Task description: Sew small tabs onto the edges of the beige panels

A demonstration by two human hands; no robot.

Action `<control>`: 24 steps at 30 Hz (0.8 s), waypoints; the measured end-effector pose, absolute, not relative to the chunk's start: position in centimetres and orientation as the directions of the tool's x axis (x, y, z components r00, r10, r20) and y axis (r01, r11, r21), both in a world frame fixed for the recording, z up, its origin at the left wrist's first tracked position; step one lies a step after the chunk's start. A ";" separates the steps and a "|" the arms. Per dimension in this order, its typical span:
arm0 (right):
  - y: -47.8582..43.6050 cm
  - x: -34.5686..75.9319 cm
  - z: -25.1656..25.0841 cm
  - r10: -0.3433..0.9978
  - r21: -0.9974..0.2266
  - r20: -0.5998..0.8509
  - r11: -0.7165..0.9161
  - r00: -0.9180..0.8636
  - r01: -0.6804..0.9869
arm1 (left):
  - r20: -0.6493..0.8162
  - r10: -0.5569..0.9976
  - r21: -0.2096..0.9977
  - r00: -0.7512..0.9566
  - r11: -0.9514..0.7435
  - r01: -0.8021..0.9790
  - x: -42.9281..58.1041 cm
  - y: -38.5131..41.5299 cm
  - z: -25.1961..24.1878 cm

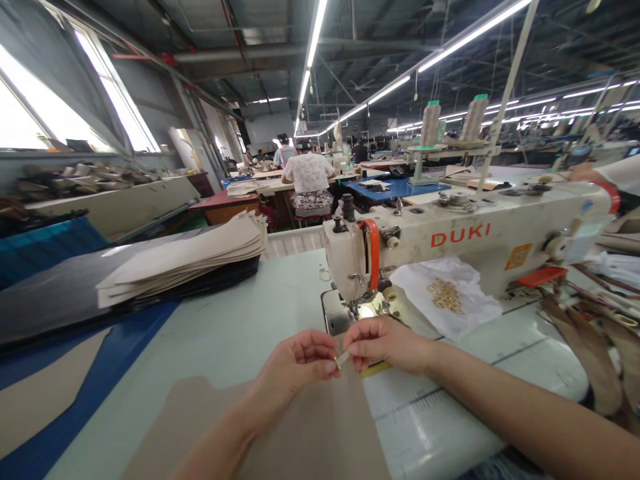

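Observation:
Just in front of the sewing machine's needle area, my two hands meet over a grey-beige panel point(330, 427) lying on the table. Pinched in my left hand point(303, 363) is a small gold-coloured metal piece point(337, 364), mostly covered by the fingertips. A short pale strip point(343, 358) runs from it into the closed fingers of my right hand point(385, 343). Whether the strip passes through the metal piece I cannot tell. The white sewing machine point(415, 247) stands directly behind my hands, its lamp lit by the needle.
Several gold metal pieces point(447, 295) lie on a white sheet point(473, 320) beside the machine. At the left rests a stack of beige panels point(190, 260). Brown straps point(585, 353) hang at the right. Thread cones point(430, 125) stand behind the machine. A seated person point(310, 173) works ahead.

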State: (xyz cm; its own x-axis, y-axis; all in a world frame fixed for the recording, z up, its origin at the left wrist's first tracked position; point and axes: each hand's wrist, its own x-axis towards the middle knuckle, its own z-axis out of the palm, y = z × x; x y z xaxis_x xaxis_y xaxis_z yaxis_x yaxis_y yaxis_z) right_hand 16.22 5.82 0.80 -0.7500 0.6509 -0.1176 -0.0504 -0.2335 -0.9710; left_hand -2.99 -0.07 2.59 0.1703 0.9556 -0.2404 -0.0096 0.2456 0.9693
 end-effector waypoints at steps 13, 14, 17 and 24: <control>5.0 16.2 0.7 0.679 -0.957 -0.156 -0.283 -0.718 -0.060 | -0.255 0.946 0.960 0.199 0.273 -0.066 -3.0 -0.3 2.6; 5.0 16.2 0.7 0.675 -0.954 -0.159 -0.294 -0.720 -0.065 | -0.257 0.945 0.957 0.203 0.278 -0.085 -2.9 -0.3 2.6; 4.9 16.1 0.7 0.646 -0.933 -0.169 -0.349 -0.744 -0.091 | -0.265 0.936 0.940 0.233 0.304 -0.154 -2.8 -0.4 2.6; 4.6 16.0 0.8 0.586 -0.887 -0.157 -0.438 -0.795 -0.148 | -0.250 0.915 0.907 0.318 0.336 -0.253 -2.6 -0.6 2.5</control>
